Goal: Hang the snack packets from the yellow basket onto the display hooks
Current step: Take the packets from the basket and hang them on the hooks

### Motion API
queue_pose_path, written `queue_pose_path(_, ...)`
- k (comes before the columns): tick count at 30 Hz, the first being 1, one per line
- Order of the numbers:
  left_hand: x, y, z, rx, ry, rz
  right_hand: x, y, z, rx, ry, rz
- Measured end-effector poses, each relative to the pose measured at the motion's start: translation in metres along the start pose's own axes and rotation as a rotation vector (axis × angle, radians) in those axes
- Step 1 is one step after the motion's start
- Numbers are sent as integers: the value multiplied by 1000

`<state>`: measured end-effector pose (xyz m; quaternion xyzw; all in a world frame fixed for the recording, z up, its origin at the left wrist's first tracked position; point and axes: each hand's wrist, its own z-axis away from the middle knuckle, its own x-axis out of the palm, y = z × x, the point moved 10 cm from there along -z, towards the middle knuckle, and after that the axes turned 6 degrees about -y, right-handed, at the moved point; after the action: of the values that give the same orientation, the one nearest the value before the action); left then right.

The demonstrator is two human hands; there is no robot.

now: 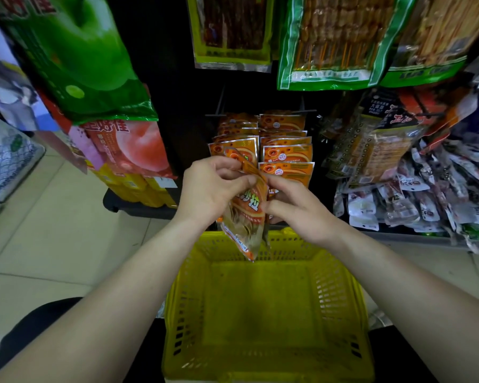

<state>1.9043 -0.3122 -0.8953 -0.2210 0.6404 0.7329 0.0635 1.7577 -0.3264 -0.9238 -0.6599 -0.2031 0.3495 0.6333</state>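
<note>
An orange snack packet (249, 217) hangs between both hands above the yellow basket (340, 294), whose floor shows no packets. My left hand (210, 189) pinches the packet's top edge; my right hand (296, 208) grips its right side. Just behind, two rows of matching orange packets (286, 153) hang on the display hooks (219, 113). The held packet's top corner sits in front of the left row's frontmost packet.
Large green and skewer snack bags (329, 42) hang overhead. Dark and white packets (404, 189) crowd the right side. Peach and green apple bags (127, 145) hang left, above yellow boxes (138, 189). Pale tiled floor (53, 230) lies to the left.
</note>
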Motion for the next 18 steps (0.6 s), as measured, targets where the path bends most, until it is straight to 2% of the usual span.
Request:
queue_pose_path(7,-2,7,-1,87,34,-141,-18,12,-5,68,111,138)
queue_pose_path(11,-27,15,-5,153,154,-327,-40,16,-4,93,138,87)
queue_pose_path(12,-30,15,-6,152,147,-347,-43,15,-3,95,130,73)
queue_pose_path(16,-9,6,-10,119,-82,-211,-51,18,0,132,108,23)
queue_pose_path(18,-6,5,-8,105,-88,-194,-53,20,0,145,113,5)
